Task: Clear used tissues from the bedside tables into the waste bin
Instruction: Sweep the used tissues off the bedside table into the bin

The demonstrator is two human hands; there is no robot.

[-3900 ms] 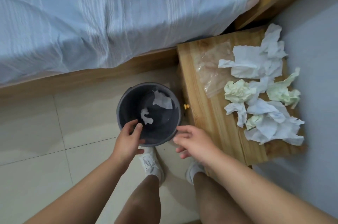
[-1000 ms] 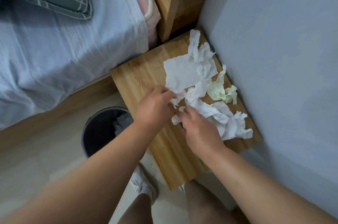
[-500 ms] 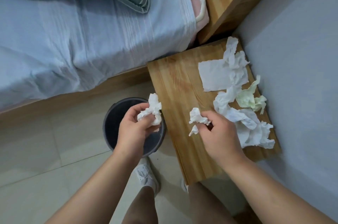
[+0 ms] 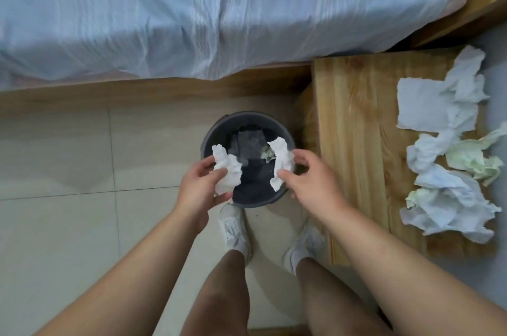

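Holding one crumpled tissue in each hand above the waste bin (image 4: 244, 116), the person looks to be at the dropping step of the job. The left hand (image 4: 201, 190) pinches a white wad (image 4: 228, 171) between thumb and curled fingers, and the paper sticks out beyond the fingertips over the bin's left rim. The right hand (image 4: 310, 182) pinches a second, longer wad (image 4: 280, 162) in the same way, the paper hanging just ahead of its fingertips over the right side of the opening. Between the two sets of fingertips the dark mouth of the bin shows, with some clear and pale litter lying inside. Neither wad touches the bin as far as can be seen. The next move, as I judge it, only calls for both pinches to loosen so the paper falls between the hands, not onto the rim or the floor. The left wad sits close to the edge and may need a slight shift inward. Well out beyond the right hand's knuckles, on the bedside table (image 4: 356, 129), a heap of white and greenish tissues (image 4: 450, 198) lies uncollected, so more trips seem needed.
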